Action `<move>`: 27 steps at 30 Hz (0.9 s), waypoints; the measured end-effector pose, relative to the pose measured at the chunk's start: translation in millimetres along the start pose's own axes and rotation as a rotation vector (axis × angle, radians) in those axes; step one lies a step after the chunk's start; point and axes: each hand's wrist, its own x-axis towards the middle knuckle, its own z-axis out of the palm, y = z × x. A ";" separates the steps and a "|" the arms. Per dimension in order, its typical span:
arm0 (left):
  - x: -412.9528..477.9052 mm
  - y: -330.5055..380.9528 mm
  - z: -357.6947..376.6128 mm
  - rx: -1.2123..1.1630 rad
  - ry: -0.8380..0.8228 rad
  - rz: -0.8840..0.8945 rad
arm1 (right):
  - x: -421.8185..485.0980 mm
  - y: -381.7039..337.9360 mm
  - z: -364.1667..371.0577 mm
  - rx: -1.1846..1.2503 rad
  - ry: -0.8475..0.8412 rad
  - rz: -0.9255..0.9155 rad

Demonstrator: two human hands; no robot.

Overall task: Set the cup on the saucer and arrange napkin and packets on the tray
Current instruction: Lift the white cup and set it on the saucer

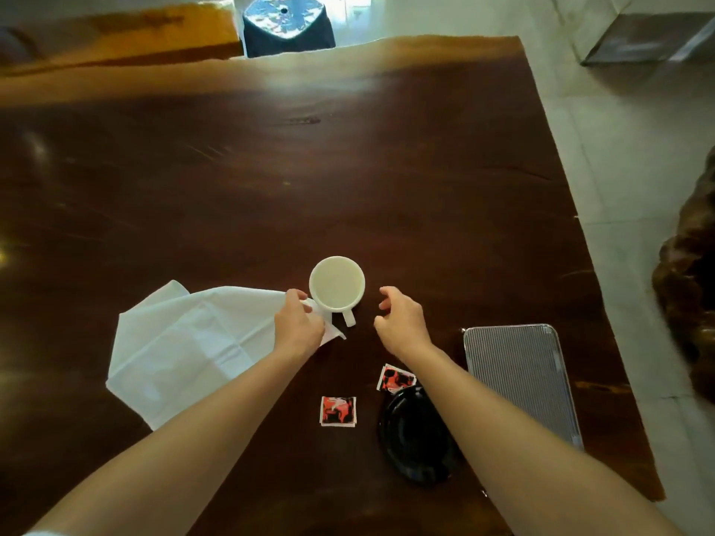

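Observation:
A white cup (pixel 336 285) stands upright on the dark wooden table (pixel 271 179), its handle toward me. My left hand (pixel 298 322) pinches the right corner of a large white napkin (pixel 185 346) that lies spread to the cup's left. My right hand (pixel 400 319) hovers open just right of the cup, not touching it. A black saucer (pixel 414 439) sits near me, partly hidden under my right forearm. Two red-and-black packets lie flat on the table, one (pixel 338 411) left of the saucer and one (pixel 395 378) at its far edge. A ribbed silver tray (pixel 518 377) lies at the right.
The table's right edge (pixel 603 288) runs just beyond the tray, with tiled floor past it. A dark carved wooden object (pixel 692 288) stands on the floor at far right. A stool with a shiny top (pixel 284 17) sits beyond the far table edge.

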 end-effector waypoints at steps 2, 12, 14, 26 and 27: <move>8.8 2.7 -1.6 0.013 -0.013 0.020 | 18.4 -8.3 2.9 -0.006 -0.037 -0.006; 28.3 1.5 4.4 -0.062 -0.138 0.172 | 53.6 -30.2 22.6 -0.058 -0.234 -0.115; 28.0 1.3 3.9 -0.069 -0.142 0.195 | 53.6 -27.9 28.3 -0.002 -0.201 -0.104; -24.5 -3.9 -2.6 -0.028 -0.168 0.411 | -7.4 -6.3 23.6 0.063 -0.015 -0.150; -32.3 -3.3 -1.9 -0.025 -0.172 0.432 | -16.2 -3.2 20.6 0.065 -0.001 -0.153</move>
